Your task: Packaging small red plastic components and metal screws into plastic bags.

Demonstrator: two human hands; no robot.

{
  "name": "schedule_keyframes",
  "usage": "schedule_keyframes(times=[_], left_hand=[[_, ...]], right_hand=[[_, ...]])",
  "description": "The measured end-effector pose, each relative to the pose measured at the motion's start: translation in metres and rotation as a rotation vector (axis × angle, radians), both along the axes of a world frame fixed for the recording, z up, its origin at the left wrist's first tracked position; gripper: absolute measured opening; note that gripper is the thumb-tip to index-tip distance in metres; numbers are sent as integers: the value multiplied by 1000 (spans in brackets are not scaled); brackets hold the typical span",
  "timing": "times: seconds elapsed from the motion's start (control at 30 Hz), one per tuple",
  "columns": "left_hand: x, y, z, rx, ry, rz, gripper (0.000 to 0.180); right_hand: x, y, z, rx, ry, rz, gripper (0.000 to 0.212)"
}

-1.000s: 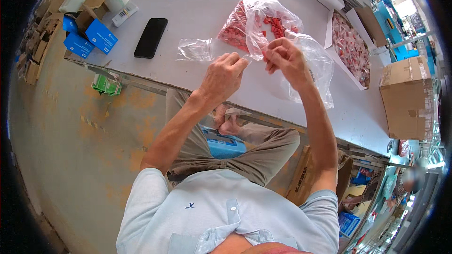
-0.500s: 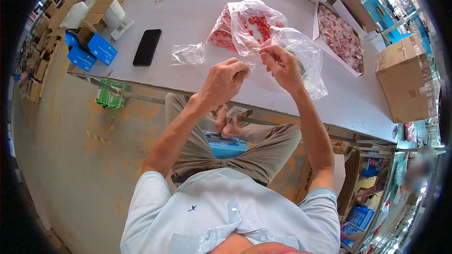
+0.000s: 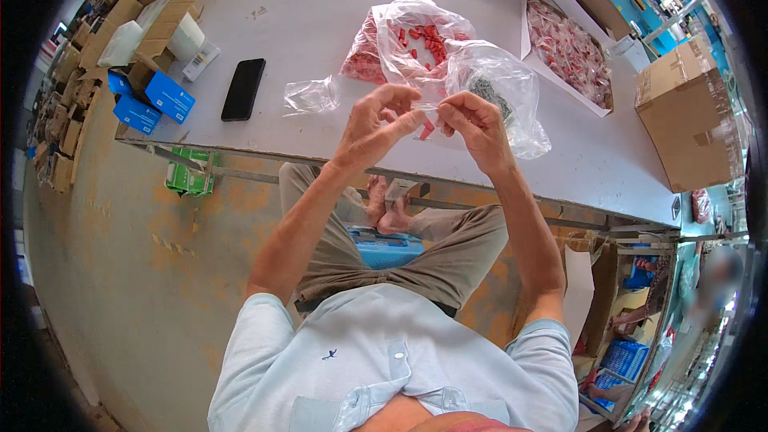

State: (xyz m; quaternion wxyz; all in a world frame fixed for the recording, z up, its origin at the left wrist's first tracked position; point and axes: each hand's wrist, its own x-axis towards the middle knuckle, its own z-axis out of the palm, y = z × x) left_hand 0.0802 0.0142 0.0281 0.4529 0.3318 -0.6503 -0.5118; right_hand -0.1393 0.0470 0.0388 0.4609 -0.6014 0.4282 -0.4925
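Over the near edge of the table, my left hand (image 3: 378, 123) and my right hand (image 3: 478, 126) pinch the top of a small clear plastic bag (image 3: 428, 106) between them. Red pieces (image 3: 426, 131) show just under my fingers, seemingly inside that bag; its lower part is hard to make out. Just beyond my hands lies a large clear bag (image 3: 390, 36) of small red plastic pieces, its mouth spread wide. Beside it, behind my right hand, another open clear bag (image 3: 524, 130) holds dark grey metal bits (image 3: 490, 94). Left of my left hand are flat clear bags (image 3: 310, 97).
A black phone (image 3: 243, 90) lies on the left of the table (image 3: 312, 24), near blue boxes (image 3: 170, 96) and open cartons. At the right stand a tray (image 3: 570, 52) of filled red packets and a brown carton (image 3: 688, 116). A blurred person (image 3: 714, 284) is far right.
My hands have come closer together, the left moving slightly right and the right slightly lower. Red pieces now show below the clear bag between my fingers. The view has shifted slightly.
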Motion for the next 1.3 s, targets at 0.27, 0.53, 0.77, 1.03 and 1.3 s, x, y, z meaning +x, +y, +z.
schedule_keyframes(times=[0.27, 0.53, 0.77, 1.03, 1.3], left_hand=[[-12, -1, -3, 108, 37, -17, 11], [-23, 8, 5, 123, 31, -100, 6], [-21, 15, 4, 40, 62, -106, 7], [-16, 19, 22, 232, 137, -140, 11], [-13, 8, -2, 118, 101, -62, 11]], right_hand=[[10, 4, 8, -37, 41, -64, 12], [5, 21, 8, -72, 96, -132, 9], [-1, 28, 6, 10, 34, -73, 11], [1, 27, 6, -135, 120, -166, 7], [-4, 31, 5, -14, 25, -128, 13]])
